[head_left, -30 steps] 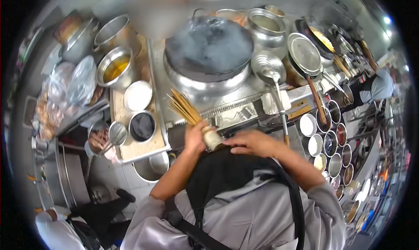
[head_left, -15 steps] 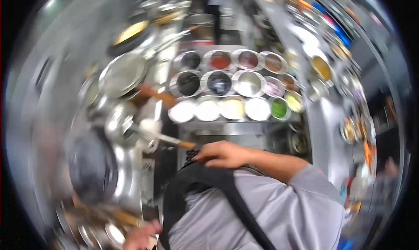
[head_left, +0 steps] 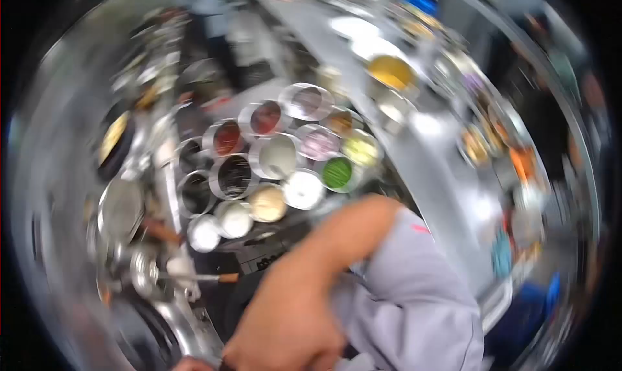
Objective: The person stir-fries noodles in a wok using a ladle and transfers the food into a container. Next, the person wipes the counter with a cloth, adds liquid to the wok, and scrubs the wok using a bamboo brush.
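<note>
My right hand point(head_left: 285, 322) is large and blurred, close to the camera at the bottom middle. Its fingers look curled, and the bottom edge cuts off their tips, so what they hold is hidden. Only a sliver of my left hand point(head_left: 193, 364) shows at the bottom edge, beside the right one, its fingers out of sight. A metal utensil with a wooden handle end point(head_left: 228, 278) lies to the left, apart from both hands. Its other end rests in a round metal vessel point(head_left: 144, 272).
Ahead stand rows of round containers with sauces, powders and chopped greens point(head_left: 337, 173). A pan point(head_left: 120, 210) and a dark pan with yellow food point(head_left: 114, 138) are at left. A steel counter point(head_left: 414, 157) runs along the right, with a pot of yellow liquid point(head_left: 391, 73).
The view has turned to the right. My right hand has moved from beside the utensil's wooden handle toward me and down. My left hand has mostly dropped out of view.
</note>
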{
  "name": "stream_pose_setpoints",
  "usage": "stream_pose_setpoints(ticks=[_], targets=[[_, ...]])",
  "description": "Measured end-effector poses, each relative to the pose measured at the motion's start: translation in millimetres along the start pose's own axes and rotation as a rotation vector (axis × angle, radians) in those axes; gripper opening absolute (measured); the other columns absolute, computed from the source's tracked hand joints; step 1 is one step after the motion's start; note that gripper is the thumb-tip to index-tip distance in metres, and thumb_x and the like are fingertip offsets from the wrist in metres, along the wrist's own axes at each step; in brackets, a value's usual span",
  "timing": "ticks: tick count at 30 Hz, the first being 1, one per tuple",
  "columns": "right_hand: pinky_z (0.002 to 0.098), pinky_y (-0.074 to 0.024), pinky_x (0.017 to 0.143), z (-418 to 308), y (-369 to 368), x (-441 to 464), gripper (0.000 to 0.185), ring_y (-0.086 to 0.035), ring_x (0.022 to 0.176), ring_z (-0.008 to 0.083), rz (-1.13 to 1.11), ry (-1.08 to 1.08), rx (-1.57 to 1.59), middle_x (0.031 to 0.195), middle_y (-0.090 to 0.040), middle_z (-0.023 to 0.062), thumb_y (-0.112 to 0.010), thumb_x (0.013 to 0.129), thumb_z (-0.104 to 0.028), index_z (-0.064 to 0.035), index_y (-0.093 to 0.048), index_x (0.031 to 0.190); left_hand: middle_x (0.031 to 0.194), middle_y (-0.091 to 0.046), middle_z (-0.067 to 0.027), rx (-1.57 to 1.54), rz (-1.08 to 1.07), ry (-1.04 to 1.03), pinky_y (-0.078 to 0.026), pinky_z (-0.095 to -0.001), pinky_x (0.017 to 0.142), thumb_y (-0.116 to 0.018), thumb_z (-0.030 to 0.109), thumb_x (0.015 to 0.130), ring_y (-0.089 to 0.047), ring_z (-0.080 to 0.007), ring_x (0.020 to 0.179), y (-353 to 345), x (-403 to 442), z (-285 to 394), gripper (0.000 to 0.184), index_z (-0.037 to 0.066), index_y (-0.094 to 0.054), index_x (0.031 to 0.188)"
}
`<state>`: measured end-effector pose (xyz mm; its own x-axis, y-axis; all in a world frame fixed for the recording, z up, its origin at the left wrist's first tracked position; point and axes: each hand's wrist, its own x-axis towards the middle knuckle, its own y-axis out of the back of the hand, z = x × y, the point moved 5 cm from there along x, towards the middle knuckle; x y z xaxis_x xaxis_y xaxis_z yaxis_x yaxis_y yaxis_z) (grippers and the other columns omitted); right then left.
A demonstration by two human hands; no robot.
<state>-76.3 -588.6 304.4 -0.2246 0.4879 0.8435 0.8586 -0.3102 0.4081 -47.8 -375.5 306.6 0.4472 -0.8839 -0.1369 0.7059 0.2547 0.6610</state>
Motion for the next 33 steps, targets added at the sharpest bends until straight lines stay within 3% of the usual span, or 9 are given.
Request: stream_pose_setpoints(ticks=[1,3,6,13,18,21,23,27,33], targets=[[0.0481,-0.0397,0.06,-16,9,5,0.03,-0.051,0.072,0.0373,-0.027,-0.058,-0.075,0.079,-0.055,0.0176,-0.049,0.093,-0.022,-0.0002,-0.055,0.074,0.093,-0.06,-0.0145,0.001,0.09,-0.412,-0.046,-0.0329,0.054,-0.07,0.025,0.084,-0.057,-0.0229,0.062,2,11,15,0.027,0.007,-0.063,0.103],[0.0469,-0.0431,0.066,-47,28,17,0.024,-0.054,0.083,0.0369,0.04,-0.227,0.165,0.081,-0.056,0.0159,-0.051,0.09,-0.02,-0.0017,-0.056,0.075,0.079,-0.062,-0.0097,-0.004,-0.002,-0.084,-0.052,-0.0351,0.067,-0.076,0.015,0.077,-0.062,-0.023,0.078,6,15,19,0.015,0.003,-0.07,0.084],[0.0404,-0.0444,0.065,-43,31,33,0.025,-0.052,0.078,0.0317,-0.16,-0.206,0.003,0.076,-0.051,0.0137,-0.047,0.09,-0.013,-0.0026,-0.059,0.071,0.086,-0.056,-0.009,-0.136,0.079,-0.283,-0.049,-0.0347,0.061,-0.073,0.014,0.08,-0.058,-0.0262,0.076,3,7,9,0.018,0.001,-0.064,0.09],[0.0445,-0.047,0.077,126,11,2,0.024,-0.059,0.087,0.0364,-0.164,-0.09,0.644,0.092,-0.061,0.0147,-0.057,0.094,-0.017,0.0051,-0.066,0.094,0.082,-0.057,-0.0065,0.169,0.332,0.307,-0.046,-0.0328,0.06,-0.069,0.007,0.081,-0.058,-0.0247,0.072,-21,-83,-33,0.005,0.005,-0.064,0.081],[0.0305,-0.0494,0.075,266,9,-158,0.014,-0.062,0.086,0.0194,0.427,-1.173,-0.075,0.096,-0.063,0.0105,-0.063,0.087,-0.004,-0.0013,-0.064,0.101,0.083,-0.059,-0.0093,-0.599,0.526,0.2,-0.045,-0.032,0.063,-0.074,0.01,0.08,-0.058,-0.0211,0.075,-79,-149,-78,0.016,0.001,-0.063,0.086],[0.0287,-0.0506,0.068,310,-22,-210,0.023,-0.063,0.079,0.0176,0.399,-1.314,-0.275,0.092,-0.062,0.0107,-0.065,0.086,-0.006,0.0005,-0.062,0.108,0.091,-0.061,-0.012,-0.919,0.863,0.081,-0.048,-0.0338,0.071,-0.075,0.011,0.078,-0.059,-0.0224,0.079,-141,-186,-137,0.031,-0.001,-0.062,0.103],[0.0286,-0.0506,0.069,332,-43,-205,0.026,-0.063,0.08,0.0161,0.336,-1.308,-0.188,0.092,-0.064,0.0101,-0.066,0.086,-0.006,0.0,-0.06,0.111,0.099,-0.06,-0.0153,-0.88,1.193,0.514,-0.049,-0.0346,0.078,-0.076,0.018,0.078,-0.06,-0.0262,0.087,-167,-220,-182,0.039,0.0,-0.06,0.11],[0.0281,-0.0504,0.071,386,-74,-164,0.031,-0.062,0.078,0.0151,0.137,-1.309,-0.067,0.091,-0.065,0.0086,-0.066,0.086,-0.006,-0.0018,-0.058,0.116,0.107,-0.057,-0.0231,0.35,1.339,1.702,-0.049,-0.0424,0.087,-0.073,0.031,0.076,-0.059,-0.0371,0.098,-212,-313,-258,0.056,0.005,-0.053,0.121],[0.0341,-0.0504,0.072,452,-130,-30,0.038,-0.064,0.078,0.0239,-0.25,-1.04,-0.035,0.085,-0.065,0.0114,-0.066,0.086,-0.023,-0.004,-0.058,0.118,0.106,-0.055,-0.0278,-0.109,1.444,1.703,-0.051,-0.0455,0.084,-0.072,0.026,0.074,-0.06,-0.039,0.096,-284,-375,-368,0.065,-0.003,-0.044,0.125]])
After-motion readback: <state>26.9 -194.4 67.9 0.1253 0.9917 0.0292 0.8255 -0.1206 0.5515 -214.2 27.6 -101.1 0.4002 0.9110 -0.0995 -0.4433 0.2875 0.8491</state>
